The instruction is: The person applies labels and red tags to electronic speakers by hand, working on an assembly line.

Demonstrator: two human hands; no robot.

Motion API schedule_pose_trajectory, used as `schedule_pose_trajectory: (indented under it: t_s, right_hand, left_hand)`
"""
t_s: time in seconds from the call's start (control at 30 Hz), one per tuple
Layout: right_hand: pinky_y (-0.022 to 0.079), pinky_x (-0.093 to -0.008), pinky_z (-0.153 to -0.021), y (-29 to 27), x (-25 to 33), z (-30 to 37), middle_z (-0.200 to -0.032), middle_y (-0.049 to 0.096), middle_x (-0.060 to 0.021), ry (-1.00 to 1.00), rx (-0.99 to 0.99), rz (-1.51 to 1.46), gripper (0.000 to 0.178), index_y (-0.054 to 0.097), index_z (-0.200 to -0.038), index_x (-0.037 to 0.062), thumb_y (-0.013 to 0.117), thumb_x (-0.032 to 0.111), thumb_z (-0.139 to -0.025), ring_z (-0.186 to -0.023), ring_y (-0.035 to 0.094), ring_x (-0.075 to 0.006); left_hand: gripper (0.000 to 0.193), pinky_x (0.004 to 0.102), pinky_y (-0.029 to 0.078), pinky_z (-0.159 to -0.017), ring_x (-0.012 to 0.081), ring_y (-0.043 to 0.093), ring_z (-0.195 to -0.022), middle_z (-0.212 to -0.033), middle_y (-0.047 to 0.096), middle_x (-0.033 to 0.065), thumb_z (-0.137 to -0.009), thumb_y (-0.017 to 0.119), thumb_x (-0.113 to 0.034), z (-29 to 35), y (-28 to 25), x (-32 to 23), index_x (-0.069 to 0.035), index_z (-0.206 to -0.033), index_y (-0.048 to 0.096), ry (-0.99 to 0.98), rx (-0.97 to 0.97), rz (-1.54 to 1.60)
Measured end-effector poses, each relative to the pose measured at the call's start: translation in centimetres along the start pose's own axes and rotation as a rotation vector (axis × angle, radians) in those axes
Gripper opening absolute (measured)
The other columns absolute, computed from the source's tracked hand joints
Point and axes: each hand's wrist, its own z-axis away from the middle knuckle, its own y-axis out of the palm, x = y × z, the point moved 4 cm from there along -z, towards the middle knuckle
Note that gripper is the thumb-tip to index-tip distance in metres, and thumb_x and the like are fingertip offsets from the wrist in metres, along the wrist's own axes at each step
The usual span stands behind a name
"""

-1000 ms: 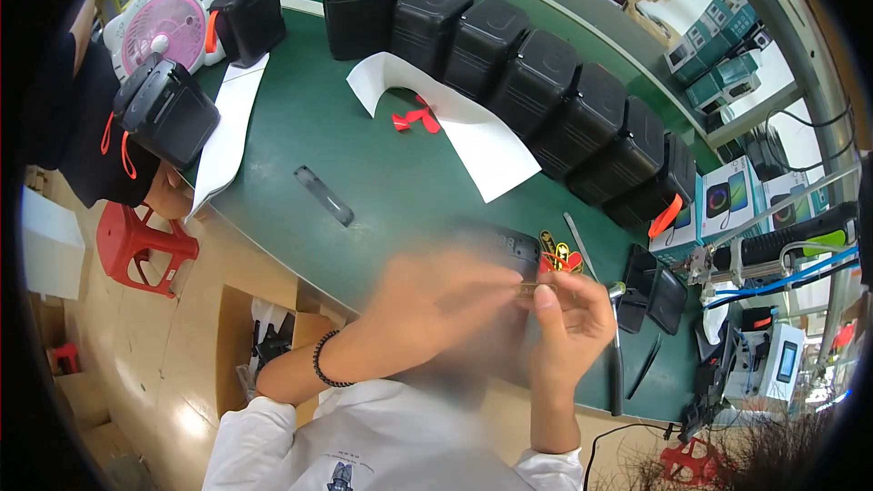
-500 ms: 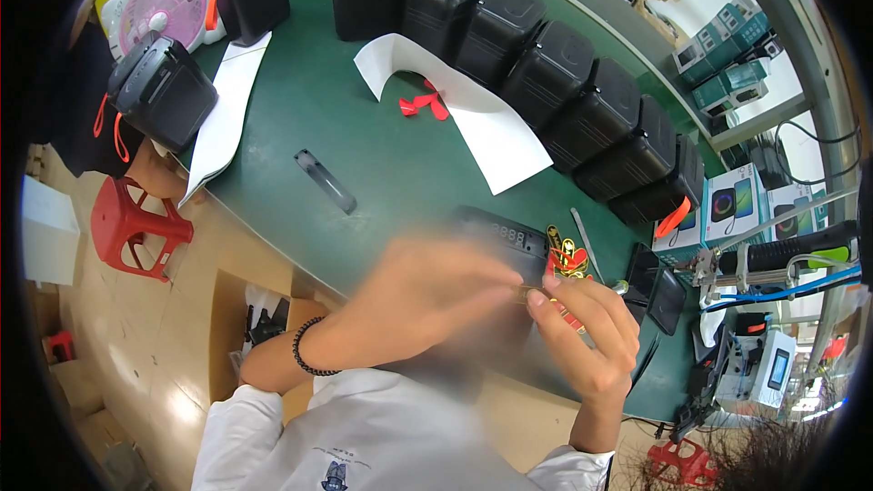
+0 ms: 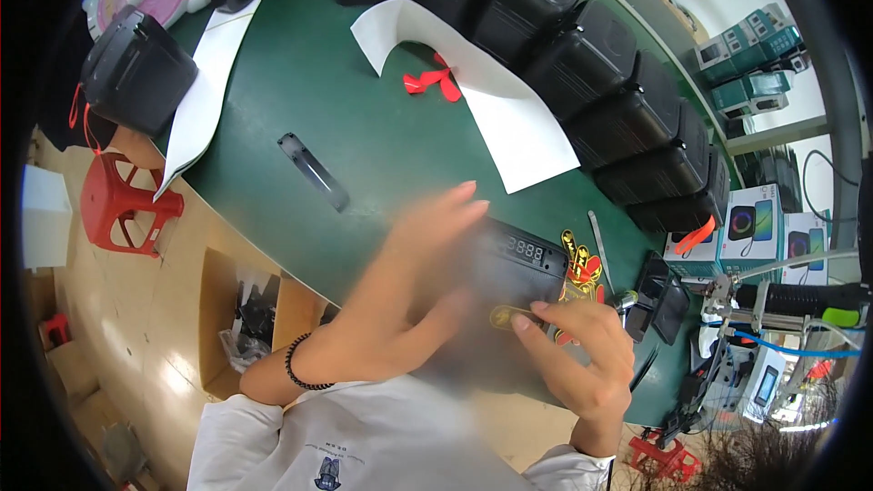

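Note:
Between the thumb and index finger of my right hand [image 3: 582, 350] is an oval gold-edged sticker [image 3: 503, 316]. My left hand [image 3: 400, 300] is apart from it, to the left, with fingers spread and nothing visible in them; it is partly smeared by motion. In front of me lies a black portable speaker [image 3: 536, 273] with a digit display on its face. My hands and a hazy patch hide much of its near side. Beside its right end is a small pile of gold, black and red oval stickers [image 3: 583, 259], close to my right fingers.
A long black plastic strip [image 3: 314, 173] lies left of the speaker. Beyond it are a curled white sheet [image 3: 518, 141] and red scraps [image 3: 435, 82]. Black speakers [image 3: 627, 114] line the far edge. Metal tweezers [image 3: 597, 236] lie near the stickers. A red stool [image 3: 123, 205] stands left.
My left hand has drawn away from my right fingertips, and its fingers have spread. The gold-edged sticker now shows plainly in my right pinch. The whole view has shifted slightly.

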Motion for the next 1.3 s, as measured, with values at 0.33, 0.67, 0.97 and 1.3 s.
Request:
schedule_pose_trajectory:
  t_s: [0.33, 0.67, 0.97, 1.3]
  right_hand:
    - [0.057, -0.0318, -0.071, 1.0, 0.0, 0.0, -0.105, 0.071, -0.0059, 0.092, 0.043, -0.055, 0.039, 0.084, -0.1, 0.01, 0.077, 0.011, -0.061, -0.087, 0.064, -0.021]
    - [0.055, -0.0294, -0.069, 1.3, -0.2, 0.3, -0.103, 0.072, -0.0054, 0.068, -0.046, -0.078, 0.037, 0.084, -0.095, 0.0103, 0.078, 0.01, -0.059, -0.084, 0.064, -0.019]
    - [0.055, -0.0302, -0.072, 1.5, 0.0, 0.1, -0.103, 0.073, -0.0053, 0.078, -0.018, -0.079, 0.037, 0.084, -0.097, 0.011, 0.078, 0.011, -0.061, -0.087, 0.063, -0.0185]
    - [0.054, -0.0327, -0.074, 1.2, 0.2, -0.1, -0.105, 0.071, -0.0041, 0.135, 0.023, -0.082, 0.035, 0.084, -0.099, 0.0117, 0.083, 0.009, -0.064, -0.087, 0.063, -0.0202]
  left_hand:
    - [0.075, 0.043, 0.012, -0.127, 0.034, 0.016, -0.158, -0.168, 0.018, 0.0256, -0.096, 0.053, -0.012, 0.4, 2.3, 2.7, 0.008, -0.159, 0.019, -0.075, 0.068, 0.158]
    - [0.077, 0.049, 0.018, -0.124, 0.0413, 0.022, -0.153, -0.167, 0.018, 0.0258, -0.093, 0.058, -0.009, 0.6, 2.5, 2.9, 0.006, -0.16, 0.022, -0.063, 0.034, 0.194]
    - [0.079, 0.0472, 0.015, -0.125, 0.0389, 0.018, -0.155, -0.167, 0.016, 0.0266, -0.093, 0.056, -0.009, 0.6, 2.4, 3.0, 0.006, -0.16, 0.017, -0.069, 0.069, 0.183]
    - [0.092, 0.0466, 0.012, -0.126, 0.0378, 0.015, -0.157, -0.166, 0.015, 0.0283, -0.088, 0.066, -0.011, 0.4, 2.6, 3.0, 0.005, -0.16, 0.012, -0.045, 0.102, 0.154]
